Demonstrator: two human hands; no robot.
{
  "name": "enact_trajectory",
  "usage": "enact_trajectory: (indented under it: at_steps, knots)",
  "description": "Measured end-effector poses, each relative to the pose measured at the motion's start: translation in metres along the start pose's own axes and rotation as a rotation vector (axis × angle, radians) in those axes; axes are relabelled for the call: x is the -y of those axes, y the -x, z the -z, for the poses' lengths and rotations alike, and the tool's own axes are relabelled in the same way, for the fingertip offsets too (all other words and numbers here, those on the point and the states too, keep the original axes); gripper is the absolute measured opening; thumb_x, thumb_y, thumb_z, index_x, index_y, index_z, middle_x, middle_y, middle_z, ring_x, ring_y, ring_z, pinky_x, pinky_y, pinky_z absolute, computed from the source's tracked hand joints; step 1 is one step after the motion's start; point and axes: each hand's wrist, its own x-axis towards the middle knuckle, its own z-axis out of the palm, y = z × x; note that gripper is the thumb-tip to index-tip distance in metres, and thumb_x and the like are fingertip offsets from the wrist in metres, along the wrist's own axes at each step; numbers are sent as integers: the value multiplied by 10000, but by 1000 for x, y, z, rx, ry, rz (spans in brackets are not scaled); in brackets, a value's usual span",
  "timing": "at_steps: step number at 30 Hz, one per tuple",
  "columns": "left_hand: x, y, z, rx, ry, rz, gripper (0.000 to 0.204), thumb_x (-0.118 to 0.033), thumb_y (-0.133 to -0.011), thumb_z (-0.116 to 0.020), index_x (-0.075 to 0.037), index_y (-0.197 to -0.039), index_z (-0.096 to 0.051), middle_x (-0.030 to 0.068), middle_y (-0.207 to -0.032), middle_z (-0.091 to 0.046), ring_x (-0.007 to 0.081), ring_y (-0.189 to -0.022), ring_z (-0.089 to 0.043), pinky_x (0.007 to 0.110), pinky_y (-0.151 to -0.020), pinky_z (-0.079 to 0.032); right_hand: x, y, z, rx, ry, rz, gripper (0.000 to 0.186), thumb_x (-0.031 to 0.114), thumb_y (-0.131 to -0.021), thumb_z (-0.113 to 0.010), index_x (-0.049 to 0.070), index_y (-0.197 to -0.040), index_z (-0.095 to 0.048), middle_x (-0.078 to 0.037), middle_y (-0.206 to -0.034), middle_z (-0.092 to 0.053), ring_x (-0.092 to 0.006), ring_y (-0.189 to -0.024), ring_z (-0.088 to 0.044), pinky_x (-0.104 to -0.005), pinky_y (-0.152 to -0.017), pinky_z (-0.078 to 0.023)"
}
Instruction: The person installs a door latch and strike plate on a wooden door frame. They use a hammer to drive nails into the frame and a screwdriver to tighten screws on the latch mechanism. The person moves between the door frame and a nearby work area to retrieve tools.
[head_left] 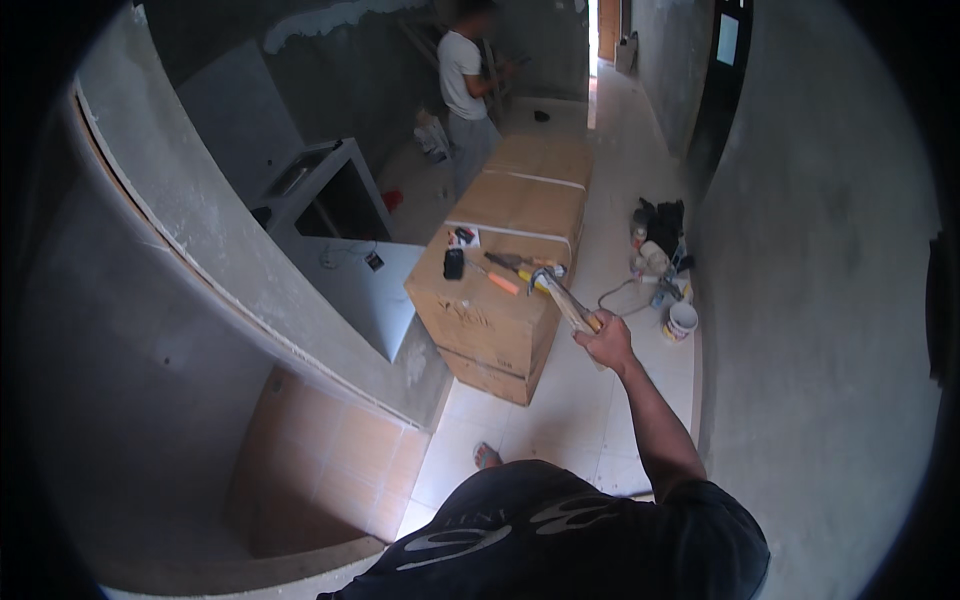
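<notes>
My right hand is closed around the pale handle of a hammer, whose head is over the near end of a long cardboard box bound with white straps. On the box top lie a black device, an orange-handled screwdriver, a tool with yellow and black parts partly hidden by the hammer, and small items. My left hand is out of view.
A person in a white shirt stands beyond the box. A pale worktop structure is at left, a curved wall edge nearer. Beside the right wall sit a bucket and assorted bags and tools.
</notes>
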Motion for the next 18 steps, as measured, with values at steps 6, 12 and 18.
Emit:
enact_trajectory:
  at_steps: [6, 12, 18]
  knots:
    - [-50, -98, 91, 74, 303, -429, 239, -128, -912, -678, 48, -1069, -718, 188, -980, -767, 281, -945, -751, 467, -874, -579, 40, -125, -22, 33, 123, 41, 461, 385, -688, -828, 27, -945, -693, -201, -949, -726, -377, -929, -697, -460, -838, -535]
    - [-169, -147, 150, -205, 361, -87, 186, -160, -873, -731, -19, -993, -742, 124, -909, -779, 206, -892, -749, 381, -772, -545, 43, -244, -62, 47, 326, 134, 464, 388, -697, -782, 45, -1001, -715, -198, -931, -732, -370, -941, -706, -454, -843, -541]
    - [-170, -113, 121, -217, 514, -174, 205, -176, -879, -744, -2, -986, -725, 140, -925, -775, 189, -827, -729, 339, -711, -548, 25, -339, -112, 116, 316, 121, 508, 401, -689, -797, 51, -1050, -720, -198, -1045, -729, -361, -1030, -695, -450, -916, -539]
